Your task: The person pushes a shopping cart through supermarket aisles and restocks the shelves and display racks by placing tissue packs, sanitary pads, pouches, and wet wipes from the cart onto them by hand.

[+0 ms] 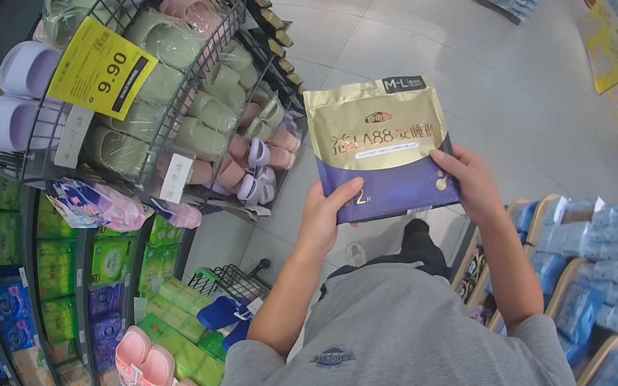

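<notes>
A flat plastic package (379, 139), gold above and purple below, is held in front of me over the floor. It bears printed writing and lies roughly face-up toward the camera. My left hand (321, 215) grips its lower left corner, thumb on the front and fingers mostly hidden behind. At the lower right edge my right hand (470, 176) holds it the same way, thumb on the purple part.
To the left, a wire rack (155, 138) holds slippers under a yellow price sign (101, 68). Shelves of tissue packs (55, 257) stand behind it. Pink clogs (155, 369) and green packs (180, 334) are at lower left. Pale blue packs (602, 243) fill slanted shelves at right.
</notes>
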A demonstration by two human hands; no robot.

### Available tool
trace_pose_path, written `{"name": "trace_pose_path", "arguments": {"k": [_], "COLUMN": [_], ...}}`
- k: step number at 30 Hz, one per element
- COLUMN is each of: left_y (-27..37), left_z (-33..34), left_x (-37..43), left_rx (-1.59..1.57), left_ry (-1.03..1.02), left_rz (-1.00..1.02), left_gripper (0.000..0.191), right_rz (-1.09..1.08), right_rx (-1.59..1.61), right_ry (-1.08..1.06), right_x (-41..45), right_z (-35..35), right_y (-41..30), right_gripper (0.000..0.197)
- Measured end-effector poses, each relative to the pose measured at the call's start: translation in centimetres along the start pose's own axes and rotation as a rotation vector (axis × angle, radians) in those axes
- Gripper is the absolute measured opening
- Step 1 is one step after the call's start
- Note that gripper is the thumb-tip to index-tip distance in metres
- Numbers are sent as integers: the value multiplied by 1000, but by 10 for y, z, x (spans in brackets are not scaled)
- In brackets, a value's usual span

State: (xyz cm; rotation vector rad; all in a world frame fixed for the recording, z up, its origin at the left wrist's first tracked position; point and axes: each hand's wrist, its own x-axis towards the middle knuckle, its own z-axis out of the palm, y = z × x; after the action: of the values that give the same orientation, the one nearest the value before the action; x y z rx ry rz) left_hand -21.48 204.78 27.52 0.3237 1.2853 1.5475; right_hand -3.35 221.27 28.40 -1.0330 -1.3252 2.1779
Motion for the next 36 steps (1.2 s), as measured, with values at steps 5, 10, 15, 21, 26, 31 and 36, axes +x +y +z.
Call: {"name": "trace_pose_path", "arguments": {"k": [5, 10, 15, 21, 26, 31, 36], "left_y": [-2, -14, -13, 0, -3, 5, 30], "left_z": [23, 66, 133, 180, 181, 168, 148], "left_x": [61, 141, 214, 301, 360, 427, 511], "left_rx": [-2, -41, -44, -22, -10, -42, -133], "left_ry": [109, 197, 248, 259, 304, 316, 298], "left_rz": [26, 14, -45, -48, -142, -129, -92], "left_gripper": [29, 31, 32, 33, 34, 35, 33], "right_rz": [56, 65, 97, 133, 196, 212, 152], "right_rx": [2, -5, -48, 25, 31, 1, -37], "right_ry": [-145, -250, -261, -241, -228, -237, -266], "right_x": [76, 165, 230, 300, 362, 429, 511], "right_z": [-39, -99, -166, -217, -233, -234, -219], "right_y": [-22, -51, -92, -126, -134, -149, -186], "right_gripper": [35, 33, 32, 29, 30, 27, 24]}}
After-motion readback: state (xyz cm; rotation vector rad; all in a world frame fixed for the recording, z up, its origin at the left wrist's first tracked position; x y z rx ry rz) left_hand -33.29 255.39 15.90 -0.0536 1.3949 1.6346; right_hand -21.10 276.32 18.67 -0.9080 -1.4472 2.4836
